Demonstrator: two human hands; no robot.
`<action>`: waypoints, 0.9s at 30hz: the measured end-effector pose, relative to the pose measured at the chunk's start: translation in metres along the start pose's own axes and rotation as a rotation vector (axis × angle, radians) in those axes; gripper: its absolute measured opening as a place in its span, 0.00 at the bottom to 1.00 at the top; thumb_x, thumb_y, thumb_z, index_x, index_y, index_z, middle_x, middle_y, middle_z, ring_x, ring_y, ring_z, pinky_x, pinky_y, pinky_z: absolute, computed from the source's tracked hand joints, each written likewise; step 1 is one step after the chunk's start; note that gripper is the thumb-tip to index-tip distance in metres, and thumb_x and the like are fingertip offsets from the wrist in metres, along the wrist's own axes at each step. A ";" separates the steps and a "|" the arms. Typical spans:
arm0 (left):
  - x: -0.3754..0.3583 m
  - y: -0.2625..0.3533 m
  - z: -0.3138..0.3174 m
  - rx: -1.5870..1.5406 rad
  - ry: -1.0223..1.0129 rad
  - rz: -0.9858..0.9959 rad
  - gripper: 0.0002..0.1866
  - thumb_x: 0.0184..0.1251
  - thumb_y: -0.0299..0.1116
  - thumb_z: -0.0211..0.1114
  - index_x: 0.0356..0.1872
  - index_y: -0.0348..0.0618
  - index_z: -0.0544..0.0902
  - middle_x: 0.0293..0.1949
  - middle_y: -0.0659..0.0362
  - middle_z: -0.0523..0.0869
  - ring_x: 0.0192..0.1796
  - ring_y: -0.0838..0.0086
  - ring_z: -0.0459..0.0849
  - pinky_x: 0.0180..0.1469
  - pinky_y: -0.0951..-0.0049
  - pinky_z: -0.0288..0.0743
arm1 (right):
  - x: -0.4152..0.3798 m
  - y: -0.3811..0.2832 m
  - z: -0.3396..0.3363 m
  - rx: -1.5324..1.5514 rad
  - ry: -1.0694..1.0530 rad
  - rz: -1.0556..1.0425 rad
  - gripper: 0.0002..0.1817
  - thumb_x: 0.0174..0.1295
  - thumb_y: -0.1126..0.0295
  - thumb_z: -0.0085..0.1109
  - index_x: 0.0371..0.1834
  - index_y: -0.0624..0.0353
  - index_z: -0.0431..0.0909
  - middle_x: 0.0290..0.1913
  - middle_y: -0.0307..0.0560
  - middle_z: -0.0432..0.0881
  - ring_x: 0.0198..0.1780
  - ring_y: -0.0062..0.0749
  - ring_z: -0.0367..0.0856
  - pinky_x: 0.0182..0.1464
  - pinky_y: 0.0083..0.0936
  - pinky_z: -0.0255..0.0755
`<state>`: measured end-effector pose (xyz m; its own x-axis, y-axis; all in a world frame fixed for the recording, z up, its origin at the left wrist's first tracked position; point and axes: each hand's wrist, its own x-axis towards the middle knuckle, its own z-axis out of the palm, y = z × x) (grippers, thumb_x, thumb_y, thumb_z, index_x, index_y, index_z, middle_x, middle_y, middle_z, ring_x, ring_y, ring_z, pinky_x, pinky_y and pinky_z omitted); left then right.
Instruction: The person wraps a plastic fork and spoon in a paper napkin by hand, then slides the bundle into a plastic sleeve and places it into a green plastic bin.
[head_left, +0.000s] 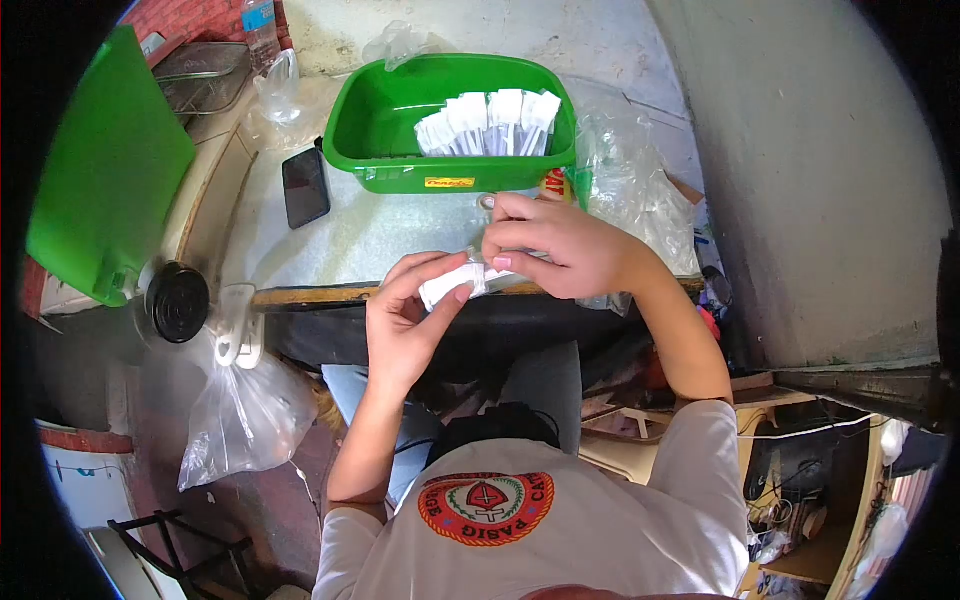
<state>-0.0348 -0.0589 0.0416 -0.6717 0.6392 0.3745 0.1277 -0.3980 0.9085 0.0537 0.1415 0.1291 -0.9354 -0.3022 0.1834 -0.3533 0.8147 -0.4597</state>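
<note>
Over the near edge of the table, my left hand (410, 305) pinches a small white packet (452, 288) in clear plastic between thumb and fingers. My right hand (545, 248) meets its right end, the fingers bent and closed on the narrow part; the fingertips partly hide what they grip. Just beyond my hands stands a green plastic basin (450, 180). Inside its right half, several similar white packets (490, 125) with narrow stems lie in an overlapping row. A small ring-shaped thing (487, 201) sits beside my right hand's knuckles.
A dark phone (305, 187) lies left of the basin. Clear plastic bags (635, 185) cover the table's right side, against a grey wall (810, 180). At the left are a green panel (110, 170), a bottle (261, 32) and a hanging plastic bag (245, 415).
</note>
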 end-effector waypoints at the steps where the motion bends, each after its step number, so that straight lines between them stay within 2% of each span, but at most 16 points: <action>1: 0.000 0.000 0.000 0.011 0.001 -0.004 0.18 0.59 0.14 0.69 0.51 0.37 0.85 0.52 0.56 0.80 0.53 0.74 0.80 0.56 0.77 0.73 | 0.000 0.000 0.000 -0.002 -0.002 0.011 0.06 0.69 0.67 0.54 0.41 0.58 0.76 0.39 0.50 0.68 0.43 0.46 0.72 0.47 0.35 0.66; 6: -0.001 0.000 0.000 0.048 -0.001 0.023 0.18 0.59 0.14 0.68 0.51 0.36 0.85 0.52 0.56 0.80 0.53 0.75 0.80 0.55 0.77 0.73 | -0.002 -0.002 0.001 -0.061 0.012 0.013 0.05 0.66 0.67 0.57 0.39 0.56 0.76 0.40 0.48 0.69 0.43 0.44 0.73 0.47 0.35 0.63; 8: -0.001 0.001 0.002 0.063 0.019 0.016 0.18 0.57 0.13 0.69 0.50 0.35 0.85 0.51 0.56 0.81 0.53 0.74 0.79 0.56 0.77 0.72 | -0.002 -0.001 0.004 -0.133 0.068 0.008 0.04 0.64 0.66 0.58 0.34 0.51 0.75 0.37 0.41 0.71 0.41 0.37 0.75 0.46 0.36 0.60; 12: -0.001 0.002 0.003 0.102 0.016 0.039 0.19 0.57 0.13 0.69 0.51 0.35 0.85 0.51 0.56 0.81 0.53 0.74 0.79 0.56 0.77 0.72 | 0.001 -0.008 0.003 -0.133 0.103 0.001 0.06 0.60 0.66 0.62 0.32 0.51 0.74 0.35 0.40 0.72 0.39 0.37 0.75 0.45 0.35 0.60; 14: -0.001 0.001 0.002 0.125 0.023 0.068 0.17 0.59 0.14 0.69 0.50 0.35 0.85 0.51 0.56 0.81 0.53 0.75 0.81 0.55 0.78 0.73 | 0.001 -0.010 0.004 -0.153 0.157 -0.045 0.07 0.56 0.68 0.64 0.30 0.52 0.74 0.34 0.40 0.72 0.38 0.36 0.76 0.43 0.34 0.60; 21: -0.001 -0.004 0.002 0.106 0.024 0.042 0.17 0.59 0.15 0.69 0.51 0.35 0.85 0.51 0.57 0.81 0.52 0.75 0.81 0.55 0.78 0.73 | 0.004 -0.014 0.006 -0.133 0.183 -0.096 0.06 0.54 0.71 0.63 0.29 0.53 0.73 0.33 0.40 0.73 0.39 0.35 0.76 0.45 0.32 0.63; 23: 0.000 -0.005 0.002 0.147 0.020 0.077 0.17 0.59 0.15 0.69 0.51 0.36 0.86 0.51 0.58 0.81 0.52 0.77 0.80 0.53 0.79 0.73 | 0.005 -0.014 0.006 -0.098 0.177 -0.147 0.06 0.54 0.71 0.63 0.30 0.54 0.74 0.34 0.40 0.75 0.40 0.35 0.77 0.46 0.33 0.63; 27: 0.000 -0.006 0.003 0.155 0.021 0.073 0.17 0.59 0.16 0.69 0.50 0.37 0.86 0.50 0.59 0.81 0.51 0.78 0.80 0.51 0.81 0.72 | 0.007 -0.019 0.003 -0.079 0.082 -0.118 0.06 0.55 0.74 0.65 0.30 0.56 0.76 0.39 0.40 0.79 0.41 0.37 0.78 0.50 0.32 0.67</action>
<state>-0.0336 -0.0551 0.0370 -0.6716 0.5973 0.4384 0.2870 -0.3357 0.8972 0.0541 0.1222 0.1366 -0.8822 -0.3597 0.3038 -0.4560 0.8132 -0.3615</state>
